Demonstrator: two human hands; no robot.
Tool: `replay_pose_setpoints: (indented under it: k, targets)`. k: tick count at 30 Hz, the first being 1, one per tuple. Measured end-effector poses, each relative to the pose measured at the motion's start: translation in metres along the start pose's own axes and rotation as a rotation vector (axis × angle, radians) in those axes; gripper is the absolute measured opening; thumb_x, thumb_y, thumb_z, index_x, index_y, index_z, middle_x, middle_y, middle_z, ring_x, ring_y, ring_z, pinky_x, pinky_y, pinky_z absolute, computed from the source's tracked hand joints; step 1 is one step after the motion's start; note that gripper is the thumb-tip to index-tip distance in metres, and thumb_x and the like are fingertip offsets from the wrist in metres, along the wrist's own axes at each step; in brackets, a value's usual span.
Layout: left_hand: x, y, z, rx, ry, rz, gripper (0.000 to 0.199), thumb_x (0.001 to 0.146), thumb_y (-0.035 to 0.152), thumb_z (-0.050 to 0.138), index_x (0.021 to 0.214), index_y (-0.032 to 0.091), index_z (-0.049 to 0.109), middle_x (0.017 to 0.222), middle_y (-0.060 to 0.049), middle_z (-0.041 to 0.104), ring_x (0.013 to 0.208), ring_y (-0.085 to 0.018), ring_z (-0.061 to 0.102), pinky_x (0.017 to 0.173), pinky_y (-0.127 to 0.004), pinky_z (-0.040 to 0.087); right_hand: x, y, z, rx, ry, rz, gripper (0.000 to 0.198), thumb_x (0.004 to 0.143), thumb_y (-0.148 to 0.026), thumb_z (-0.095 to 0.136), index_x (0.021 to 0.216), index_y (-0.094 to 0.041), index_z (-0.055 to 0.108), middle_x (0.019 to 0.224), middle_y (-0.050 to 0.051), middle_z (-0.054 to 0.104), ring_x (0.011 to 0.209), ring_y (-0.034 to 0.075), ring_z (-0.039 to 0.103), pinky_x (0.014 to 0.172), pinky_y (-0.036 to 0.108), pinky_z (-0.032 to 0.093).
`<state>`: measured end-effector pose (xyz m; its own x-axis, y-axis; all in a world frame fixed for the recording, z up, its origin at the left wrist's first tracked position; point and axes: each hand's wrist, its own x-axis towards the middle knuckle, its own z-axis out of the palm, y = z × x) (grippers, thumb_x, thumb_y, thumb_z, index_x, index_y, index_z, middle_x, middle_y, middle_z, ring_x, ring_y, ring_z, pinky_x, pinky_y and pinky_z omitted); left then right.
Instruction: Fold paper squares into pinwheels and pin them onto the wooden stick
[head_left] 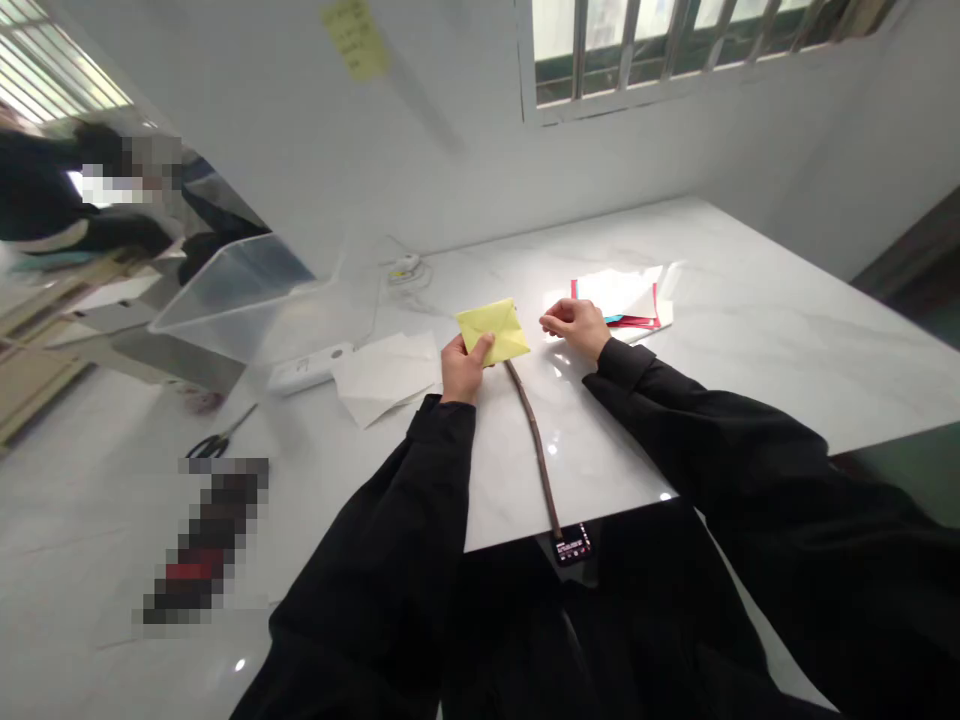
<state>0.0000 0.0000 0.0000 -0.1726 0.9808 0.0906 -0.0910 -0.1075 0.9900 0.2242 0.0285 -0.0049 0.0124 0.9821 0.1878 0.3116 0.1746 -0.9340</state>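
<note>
My left hand (463,374) grips a small yellow envelope (491,328), thumb lying across its front and fingers behind it. The envelope looks like folded paper, with crease lines meeting near its middle. To the right of it, apart from the envelope, my right hand (576,325) hovers with its fingertips pinched together. Whatever is in that pinch, if anything, is too small to make out. Below the envelope a thin brown stick (535,430) runs down to the table's near edge. Its top end is hidden by the envelope.
Beyond my right hand lie papers with red and blue edges (626,295). White sheets (386,375), a white power strip (309,370), scissors (221,438) and a clear plastic bin (225,320) are on the left. A phone (572,546) sits at the near edge. Another person is far left.
</note>
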Motion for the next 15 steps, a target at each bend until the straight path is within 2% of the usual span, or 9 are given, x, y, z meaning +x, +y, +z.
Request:
replay_pose_setpoints:
  k: [3,6,10,15]
  targets:
    - [-0.0004,-0.0025,0.0005,0.011,-0.027,0.006,0.048,0.06,0.049,0.088,0.085,0.012,0.073,0.077,-0.005,0.07,0.061,-0.013,0.059,0.05,-0.023,0.046,0.0003,0.0078,-0.0048,0.17,-0.04,0.106,0.014,0.086,-0.027,0.077,0.081,-0.015,0.073,0.073,0.004,0.076,0.061,0.011,0.065,0.061,0.023,0.052]
    - [-0.0004,-0.0043,-0.0004,0.02,-0.041,0.01,0.047,0.06,0.049,0.089,0.085,0.012,0.073,0.076,-0.006,0.07,0.059,-0.013,0.058,0.05,-0.023,0.046,0.0023,0.0104,-0.0056,0.303,-0.022,0.171,0.018,0.08,-0.026,0.084,0.077,-0.013,0.072,0.07,0.004,0.074,0.059,0.01,0.064,0.059,0.022,0.052]
    - [-0.0005,-0.0063,-0.0012,0.033,-0.05,0.002,0.048,0.061,0.048,0.089,0.088,0.012,0.075,0.078,-0.007,0.072,0.061,-0.015,0.061,0.051,-0.023,0.046,0.0009,0.0059,-0.0043,0.399,0.01,0.203,0.024,0.075,-0.026,0.09,0.074,-0.014,0.07,0.072,0.005,0.075,0.063,0.01,0.066,0.062,0.021,0.055]
    - [-0.0011,-0.0067,-0.0004,0.014,-0.053,-0.006,0.049,0.06,0.047,0.09,0.09,0.012,0.075,0.081,-0.008,0.073,0.063,-0.017,0.064,0.052,-0.024,0.047,-0.0014,0.0027,-0.004,0.515,-0.014,0.213,0.031,0.068,-0.029,0.096,0.073,-0.014,0.069,0.071,0.004,0.074,0.062,0.01,0.067,0.061,0.021,0.057]
